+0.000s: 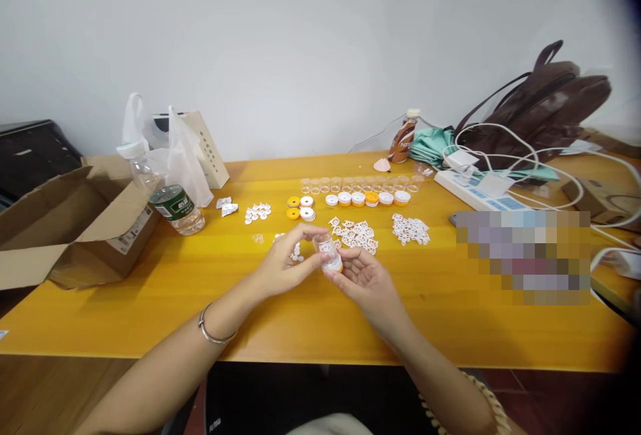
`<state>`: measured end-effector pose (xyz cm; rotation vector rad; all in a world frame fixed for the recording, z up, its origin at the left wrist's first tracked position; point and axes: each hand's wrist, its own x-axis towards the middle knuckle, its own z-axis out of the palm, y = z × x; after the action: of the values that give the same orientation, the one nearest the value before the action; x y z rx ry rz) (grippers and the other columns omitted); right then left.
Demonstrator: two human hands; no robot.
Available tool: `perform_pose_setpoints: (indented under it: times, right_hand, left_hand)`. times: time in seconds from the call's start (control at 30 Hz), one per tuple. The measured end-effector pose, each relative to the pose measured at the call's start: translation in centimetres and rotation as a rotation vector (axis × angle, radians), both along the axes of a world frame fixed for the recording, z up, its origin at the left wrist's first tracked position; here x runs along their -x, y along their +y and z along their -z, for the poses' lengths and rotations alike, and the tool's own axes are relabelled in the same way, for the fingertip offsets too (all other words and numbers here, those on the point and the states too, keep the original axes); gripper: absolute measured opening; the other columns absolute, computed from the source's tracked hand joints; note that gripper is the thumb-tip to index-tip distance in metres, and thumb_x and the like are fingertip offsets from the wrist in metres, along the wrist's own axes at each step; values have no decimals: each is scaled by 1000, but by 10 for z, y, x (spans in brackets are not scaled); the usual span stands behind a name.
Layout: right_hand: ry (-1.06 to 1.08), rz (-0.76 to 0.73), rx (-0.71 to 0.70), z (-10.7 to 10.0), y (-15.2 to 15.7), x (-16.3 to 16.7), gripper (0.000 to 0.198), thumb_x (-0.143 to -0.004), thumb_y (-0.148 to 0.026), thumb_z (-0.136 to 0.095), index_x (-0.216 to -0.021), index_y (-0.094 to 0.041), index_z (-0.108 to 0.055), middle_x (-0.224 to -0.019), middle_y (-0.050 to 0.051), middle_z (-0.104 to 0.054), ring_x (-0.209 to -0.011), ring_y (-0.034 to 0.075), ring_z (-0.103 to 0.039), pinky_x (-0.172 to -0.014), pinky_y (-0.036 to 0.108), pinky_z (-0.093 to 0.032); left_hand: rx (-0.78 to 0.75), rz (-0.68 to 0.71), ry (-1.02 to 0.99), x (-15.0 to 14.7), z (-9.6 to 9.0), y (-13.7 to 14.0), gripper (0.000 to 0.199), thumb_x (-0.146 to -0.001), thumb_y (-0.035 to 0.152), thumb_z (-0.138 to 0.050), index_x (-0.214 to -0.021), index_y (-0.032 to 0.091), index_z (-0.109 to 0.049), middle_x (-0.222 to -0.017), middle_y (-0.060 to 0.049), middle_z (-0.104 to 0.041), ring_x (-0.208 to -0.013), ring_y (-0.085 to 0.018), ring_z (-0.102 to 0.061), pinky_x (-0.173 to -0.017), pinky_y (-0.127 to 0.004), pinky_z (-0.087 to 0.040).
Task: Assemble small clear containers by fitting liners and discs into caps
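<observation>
Above the middle of the table, my left hand [285, 264] closes its thumb and fingers around a small clear plastic cup [323, 244]. The fingertips of my right hand [374, 289] pinch a white-and-orange round cap [333, 265] at the cup's lower end. Cup and cap touch; whether they are locked together I cannot tell. Just behind my hands lies a pile of white openwork plastic pieces [358, 233]. Small white discs [296, 252] lie beside my left fingers, partly hidden by them. Farther back stand a row of white and orange caps [358, 199] and a row of clear cups [355, 185].
A second pile of white pieces [410, 229] lies to the right. On the left are an open cardboard box [110, 248] and a water bottle [175, 208]. A power strip [481, 191] with cables, a brown bag [541, 107] and a drink bottle [403, 137] are at right.
</observation>
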<state>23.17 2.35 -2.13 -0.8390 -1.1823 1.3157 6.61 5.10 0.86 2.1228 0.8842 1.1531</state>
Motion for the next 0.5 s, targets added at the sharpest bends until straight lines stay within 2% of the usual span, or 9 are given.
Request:
perform_pose_setpoints:
  times: [0.23, 0.5]
  right_hand:
    - [-43, 37, -41, -1, -2, -1, 29, -63, -31, -74, -81, -21, -54, -86, 3, -67, -84, 17, -65, -84, 34, -52]
    - [-31, 31, -47, -2, -2, -1, 26, -64, -28, -73, -81, -21, -54, -84, 2, -67, -83, 16, -65, -84, 34, -52]
  left_hand:
    - [1, -46, 28, -2, 1, 0, 31, -80, 31, -60, -108, 20, -56, -96, -6, -63, -92, -20, -58, -80, -32, -45]
    - [4, -16, -28, -4, 3, 0, 28, -80, 28, -61, -106, 20, -56, -95, -6, -63, -89, -17, -59, -80, -30, -45]
